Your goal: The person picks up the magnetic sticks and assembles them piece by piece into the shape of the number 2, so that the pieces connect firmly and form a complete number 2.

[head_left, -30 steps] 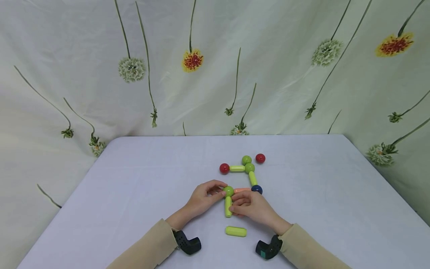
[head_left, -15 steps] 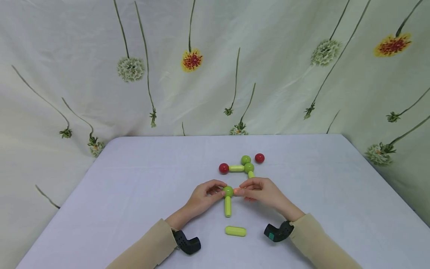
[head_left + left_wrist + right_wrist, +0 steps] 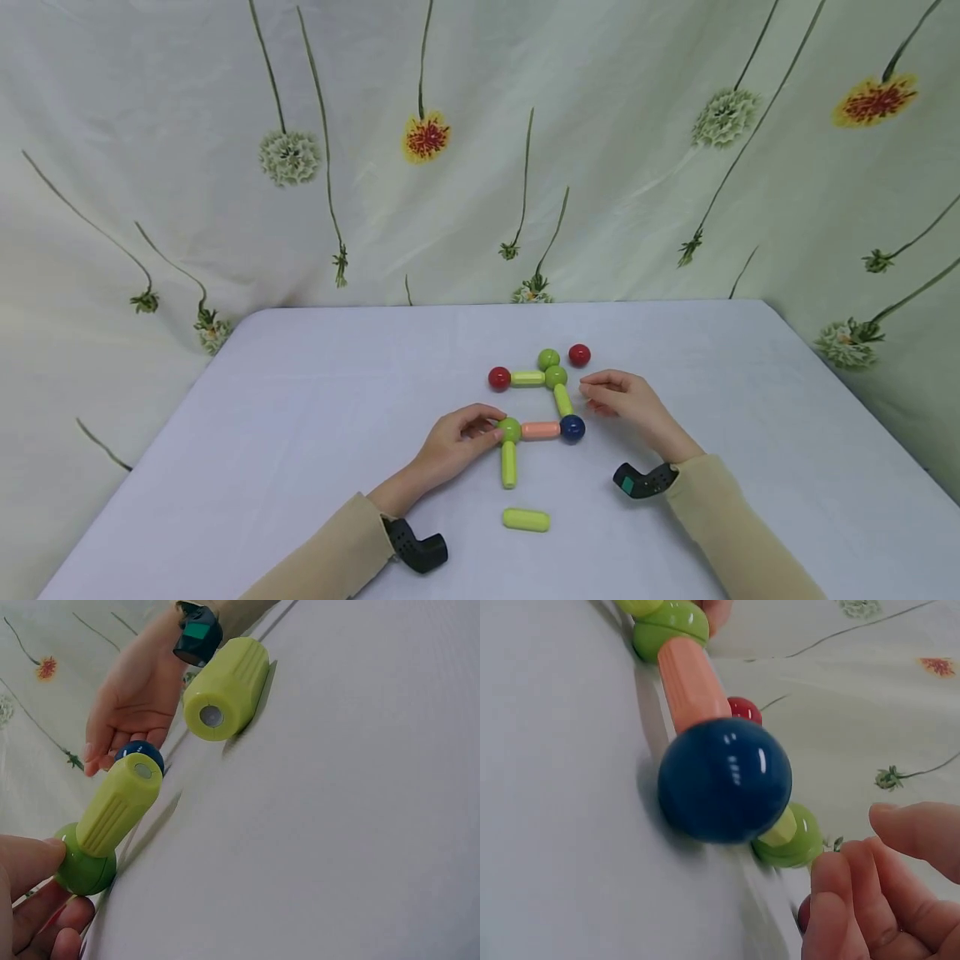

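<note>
My left hand pinches a green ball between thumb and fingers. From that ball a yellow-green rod points toward me, and an orange rod runs right to a blue ball. Another yellow-green rod leads from the blue ball back to a second green ball. There, a rod extends left to a red ball. Right of this chain my right hand hovers, thumb and fingers apart with nothing between them, as the right wrist view also shows.
Nearest me on the white-covered table lies a loose yellow-green rod. At the back, a further green ball sits against the chain, and a separate red ball is to its right. A flowered cloth hangs behind.
My right hand went from beside the front rod to the orange rod, then let go and moved right and back, uncovering the orange rod and blue ball. The left hand stayed on its green ball.
</note>
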The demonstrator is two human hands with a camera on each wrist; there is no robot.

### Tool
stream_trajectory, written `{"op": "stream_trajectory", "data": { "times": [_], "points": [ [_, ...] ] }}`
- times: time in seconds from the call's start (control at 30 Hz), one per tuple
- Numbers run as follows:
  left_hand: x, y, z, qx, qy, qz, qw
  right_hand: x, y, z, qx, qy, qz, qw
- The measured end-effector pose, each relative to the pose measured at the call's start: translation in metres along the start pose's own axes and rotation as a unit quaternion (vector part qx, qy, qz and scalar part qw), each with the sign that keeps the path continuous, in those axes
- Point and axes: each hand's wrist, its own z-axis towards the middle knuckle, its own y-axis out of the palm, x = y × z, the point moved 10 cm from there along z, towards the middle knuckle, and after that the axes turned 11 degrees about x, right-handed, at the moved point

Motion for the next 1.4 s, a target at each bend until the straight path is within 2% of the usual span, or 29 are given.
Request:
{"op": "stream_trajectory", "data": {
  "times": [0.23, 0.43, 0.53, 0.7, 0.93, 1.4],
  "points": [
    [0.001, 0.000, -0.002, 0.007, 0.003, -0.023, 0.9997, 0.008, -0.013, 0.018, 0.016, 0.000, -0.018, 0.9997],
    [0.002, 0.000, 0.000, 0.001, 0.005, -0.008, 1.0000, 0.000, -0.016, 0.030, 0.020, -0.029, -0.038, 0.9986],
    [0.002, 0.000, 0.001, -0.001, 0.008, -0.002, 1.0000, -0.004, -0.017, 0.035, 0.031, -0.030, -0.058, 0.9974],
    [0.003, -0.001, 0.000, -0.001, 0.007, -0.002, 1.0000, -0.004, -0.015, 0.046, 0.036, -0.004, -0.084, 0.9958],
    [0.002, -0.001, 0.000, -0.001, 0.007, -0.001, 1.0000, -0.001, -0.008, 0.060, 0.030, 0.009, -0.079, 0.9964],
    [0.001, 0.000, -0.001, -0.002, 0.001, -0.008, 1.0000, 0.000, -0.003, 0.071, 0.034, -0.009, -0.116, 0.9926]
  ]
}}
